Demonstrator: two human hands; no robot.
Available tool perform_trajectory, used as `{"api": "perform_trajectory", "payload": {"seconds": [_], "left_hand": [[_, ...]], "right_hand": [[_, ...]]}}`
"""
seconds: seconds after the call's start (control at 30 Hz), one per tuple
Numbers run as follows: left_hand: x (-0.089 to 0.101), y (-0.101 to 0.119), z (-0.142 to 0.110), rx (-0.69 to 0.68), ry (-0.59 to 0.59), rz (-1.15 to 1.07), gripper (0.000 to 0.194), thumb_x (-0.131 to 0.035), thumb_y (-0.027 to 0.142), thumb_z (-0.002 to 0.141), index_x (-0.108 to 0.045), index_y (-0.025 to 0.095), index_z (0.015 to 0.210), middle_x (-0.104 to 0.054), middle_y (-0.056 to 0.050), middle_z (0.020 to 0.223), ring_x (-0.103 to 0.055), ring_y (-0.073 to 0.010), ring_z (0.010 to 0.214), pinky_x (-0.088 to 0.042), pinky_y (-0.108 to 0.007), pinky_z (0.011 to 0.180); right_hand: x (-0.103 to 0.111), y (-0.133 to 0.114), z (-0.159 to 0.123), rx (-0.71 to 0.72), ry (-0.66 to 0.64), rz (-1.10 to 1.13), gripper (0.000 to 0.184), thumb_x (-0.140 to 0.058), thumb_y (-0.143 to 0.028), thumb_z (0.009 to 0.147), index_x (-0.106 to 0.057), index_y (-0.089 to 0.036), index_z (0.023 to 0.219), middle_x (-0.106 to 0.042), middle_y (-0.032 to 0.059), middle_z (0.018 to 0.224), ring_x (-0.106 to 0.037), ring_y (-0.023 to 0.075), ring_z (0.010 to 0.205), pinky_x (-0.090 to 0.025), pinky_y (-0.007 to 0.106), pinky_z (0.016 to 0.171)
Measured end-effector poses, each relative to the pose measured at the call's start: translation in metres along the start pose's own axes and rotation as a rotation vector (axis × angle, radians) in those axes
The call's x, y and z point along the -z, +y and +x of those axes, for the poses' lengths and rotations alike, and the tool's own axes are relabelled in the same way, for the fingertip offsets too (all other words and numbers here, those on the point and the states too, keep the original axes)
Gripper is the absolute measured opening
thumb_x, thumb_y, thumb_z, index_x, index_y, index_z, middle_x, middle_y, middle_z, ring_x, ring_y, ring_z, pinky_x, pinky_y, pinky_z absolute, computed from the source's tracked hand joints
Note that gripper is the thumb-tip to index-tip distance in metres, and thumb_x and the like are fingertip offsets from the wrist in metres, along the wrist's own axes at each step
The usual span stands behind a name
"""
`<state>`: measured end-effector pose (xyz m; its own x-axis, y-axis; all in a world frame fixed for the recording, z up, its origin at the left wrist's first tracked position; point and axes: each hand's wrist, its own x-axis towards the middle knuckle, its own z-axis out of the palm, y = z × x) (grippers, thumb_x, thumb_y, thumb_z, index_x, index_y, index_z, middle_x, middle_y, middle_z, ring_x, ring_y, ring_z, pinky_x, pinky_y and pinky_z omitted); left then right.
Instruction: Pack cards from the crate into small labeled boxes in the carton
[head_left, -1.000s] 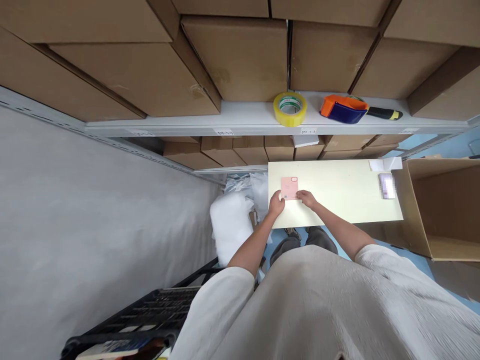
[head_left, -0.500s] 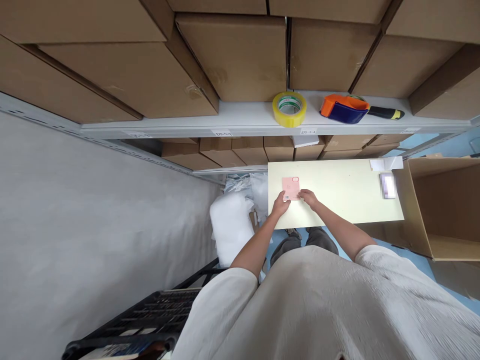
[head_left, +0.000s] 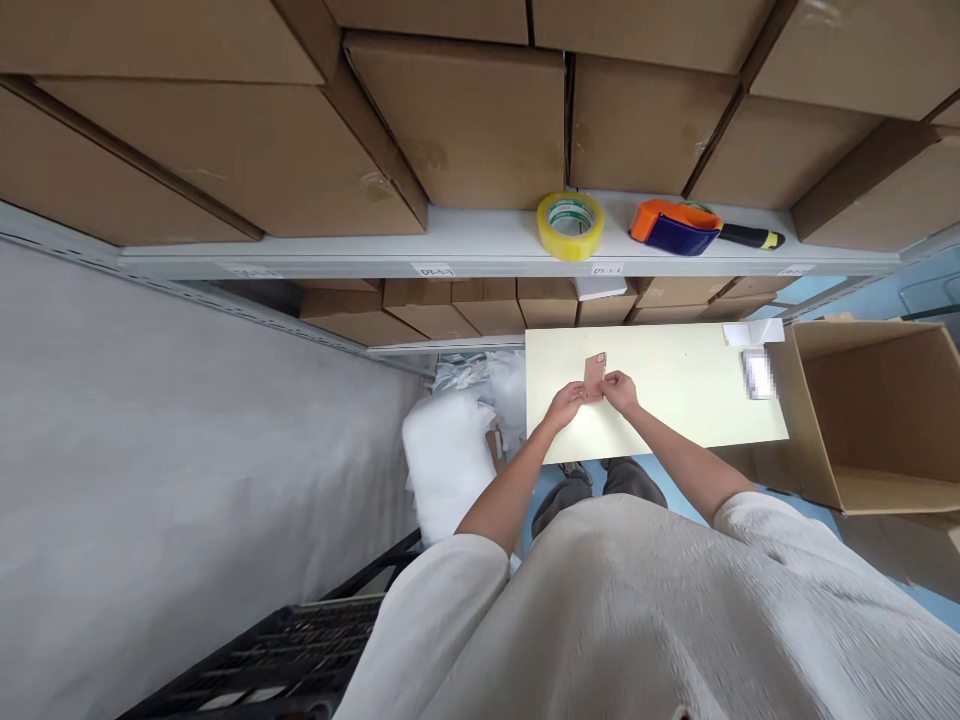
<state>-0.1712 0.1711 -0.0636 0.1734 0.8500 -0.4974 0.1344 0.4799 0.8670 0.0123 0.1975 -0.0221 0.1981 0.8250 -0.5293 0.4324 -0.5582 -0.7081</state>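
Observation:
A pink phone case (head_left: pixel 595 372) with a camera cutout at its top corner is held over the pale yellow tabletop (head_left: pixel 675 390), turned partly edge-on. The fingers of my left hand (head_left: pixel 565 404) close on its lower left edge. My right hand (head_left: pixel 620 391) pinches the lower right side between thumb and fingers. At the right end of the tabletop lies a small box-like item (head_left: pixel 759 374) with a blurred face, below a folded white card piece (head_left: pixel 754 332).
A shelf (head_left: pixel 480 240) with cardboard boxes (head_left: pixel 465 120) spans the far side. On it lie yellow tape (head_left: pixel 570 226) and an orange-blue tape dispenser (head_left: pixel 675 227). An open carton (head_left: pixel 885 410) stands right, white foam packaging (head_left: pixel 446 460) left, and a black crate (head_left: pixel 300 650) lower left.
The phone case has turned from lying face-on to a tilted, narrower view, and its barcode label no longer shows. Both hands still hold it, with the right fingers now pinching its side.

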Motion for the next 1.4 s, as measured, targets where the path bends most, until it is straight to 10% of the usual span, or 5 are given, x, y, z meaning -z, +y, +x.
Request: {"api": "perform_trajectory", "payload": {"seconds": [0.17, 0.4, 0.83, 1.4], "left_hand": [[0.017, 0.003, -0.009, 0.032, 0.104, 0.000, 0.039, -0.061, 0.035, 0.107, -0.069, 0.021, 0.142, -0.082, -0.013, 0.133, -0.078, -0.0265, 0.125, -0.059, -0.043, 0.111], [0.040, -0.015, -0.019, 0.053, 0.270, 0.082, 0.055, -0.075, 0.026, 0.096, -0.065, 0.019, 0.150, -0.077, -0.017, 0.142, -0.075, -0.0264, 0.132, -0.056, -0.043, 0.117], [0.028, -0.028, -0.048, -0.140, -0.121, 0.742, 0.067, -0.064, 0.018, 0.094, -0.059, 0.021, 0.160, -0.053, -0.015, 0.172, -0.045, -0.0325, 0.165, -0.031, -0.050, 0.139], [0.064, -0.017, -0.011, 0.005, -0.018, 0.872, 0.087, -0.060, 0.015, 0.090, -0.038, 0.017, 0.174, -0.029, -0.020, 0.184, -0.023, -0.0371, 0.173, -0.009, -0.063, 0.141]], "right_hand": [[-0.023, -0.008, -0.004, 0.064, -0.265, 0.115, 0.016, -0.069, -0.031, 0.090, -0.077, -0.022, 0.099, -0.081, 0.0028, 0.098, -0.076, 0.0190, 0.089, -0.061, 0.034, 0.090], [-0.040, 0.002, -0.004, 0.134, -0.281, -0.117, 0.024, -0.063, -0.021, 0.091, -0.084, -0.024, 0.102, -0.084, 0.0051, 0.119, -0.076, 0.0257, 0.116, -0.057, 0.042, 0.112], [-0.030, 0.025, -0.012, 0.458, -0.450, -0.756, 0.057, -0.057, -0.013, 0.098, -0.069, -0.017, 0.154, -0.057, 0.0146, 0.169, -0.056, 0.0337, 0.154, -0.045, 0.047, 0.128], [-0.085, -0.009, 0.027, 0.485, -0.593, -0.851, 0.093, -0.058, -0.007, 0.087, -0.034, -0.014, 0.176, -0.017, 0.0160, 0.188, -0.019, 0.0347, 0.174, -0.033, 0.053, 0.136]]}}
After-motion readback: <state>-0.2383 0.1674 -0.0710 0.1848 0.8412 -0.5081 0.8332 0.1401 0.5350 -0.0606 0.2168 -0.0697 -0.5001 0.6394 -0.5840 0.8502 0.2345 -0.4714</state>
